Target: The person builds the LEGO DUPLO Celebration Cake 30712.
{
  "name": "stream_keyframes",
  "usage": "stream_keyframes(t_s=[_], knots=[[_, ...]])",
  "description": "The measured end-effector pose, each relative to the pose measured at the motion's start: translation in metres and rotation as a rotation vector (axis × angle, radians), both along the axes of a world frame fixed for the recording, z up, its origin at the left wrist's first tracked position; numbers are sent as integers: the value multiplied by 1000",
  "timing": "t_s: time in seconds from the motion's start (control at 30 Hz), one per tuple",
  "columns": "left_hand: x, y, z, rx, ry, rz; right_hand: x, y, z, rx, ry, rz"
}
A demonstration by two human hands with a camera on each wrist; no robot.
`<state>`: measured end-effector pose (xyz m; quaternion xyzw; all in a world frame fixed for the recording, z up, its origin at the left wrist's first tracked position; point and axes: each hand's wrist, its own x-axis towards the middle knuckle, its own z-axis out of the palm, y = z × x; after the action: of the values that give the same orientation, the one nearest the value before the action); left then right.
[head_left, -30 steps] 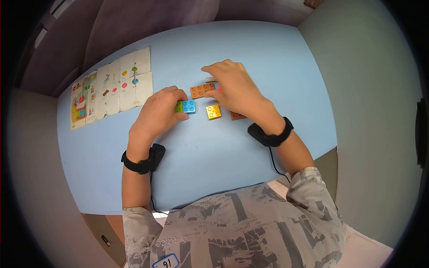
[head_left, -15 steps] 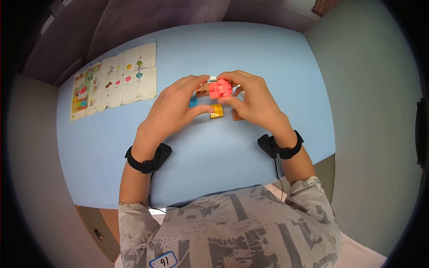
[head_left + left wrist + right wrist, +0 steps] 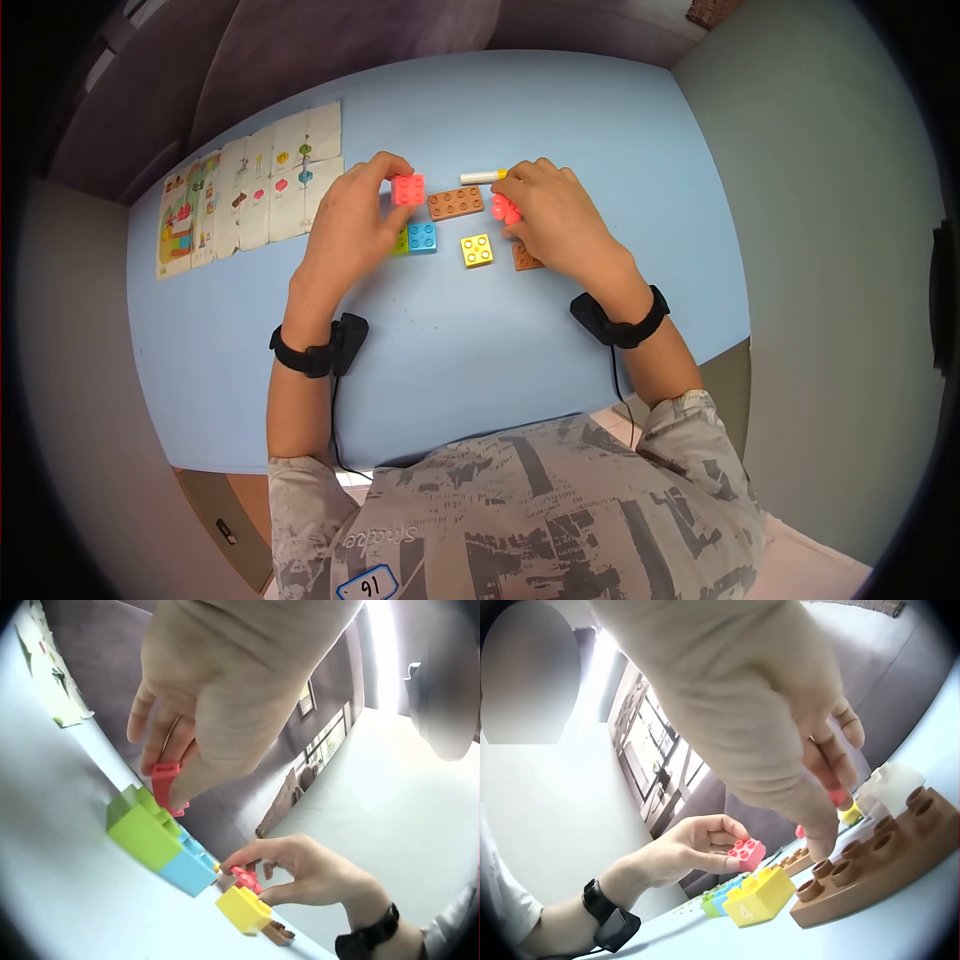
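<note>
My left hand (image 3: pixel 345 225) pinches a red square brick (image 3: pixel 408 190) between thumb and fingers, studs facing up in the head view. Just below that hand, a lime green brick (image 3: pixel 144 829) stands against a blue brick (image 3: pixel 422 237). To the right, my right hand (image 3: pixel 560 222) holds a red flower-shaped piece (image 3: pixel 503 208) in its fingertips, partly covered by the fingers. Between the hands lie a long brown brick (image 3: pixel 456 203) and a yellow brick (image 3: pixel 477 250). Another brown piece (image 3: pixel 885 862) sits beneath the right hand.
A white piece with a yellow end (image 3: pixel 480 178) lies behind the long brown brick. At the left of the blue table (image 3: pixel 430 350) is a creased picture sheet (image 3: pixel 250 190). Cables hang from both wrist cameras.
The left hand went from the blue and green bricks to the right hand, then back left with the red brick. The right hand lifted the red pieces and lowered with the flower-shaped one.
</note>
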<state>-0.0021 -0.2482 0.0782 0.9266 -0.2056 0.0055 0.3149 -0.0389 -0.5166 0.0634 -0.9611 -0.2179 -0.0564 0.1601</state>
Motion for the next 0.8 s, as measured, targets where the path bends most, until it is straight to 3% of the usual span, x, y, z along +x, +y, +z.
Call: stream_keyframes(t_s=[0.1,0.17,0.3,0.5,0.57,0.8], knots=[[4,-1,-5,79,119,43,4,0,-18,-173,-85,29],[3,-4,-2,123,194,45,4,1,-16,-166,-81,46],[2,6,0,80,123,-15,-6,1,2,-172,-80,29],[-2,19,11,95,108,-159,-20,20,3,-137,122,188],[-11,25,10,87,37,-241,-18,19,-9,-107,20,210],[-17,24,10,182,91,-212,-8,24,-14,-24,38,194]])
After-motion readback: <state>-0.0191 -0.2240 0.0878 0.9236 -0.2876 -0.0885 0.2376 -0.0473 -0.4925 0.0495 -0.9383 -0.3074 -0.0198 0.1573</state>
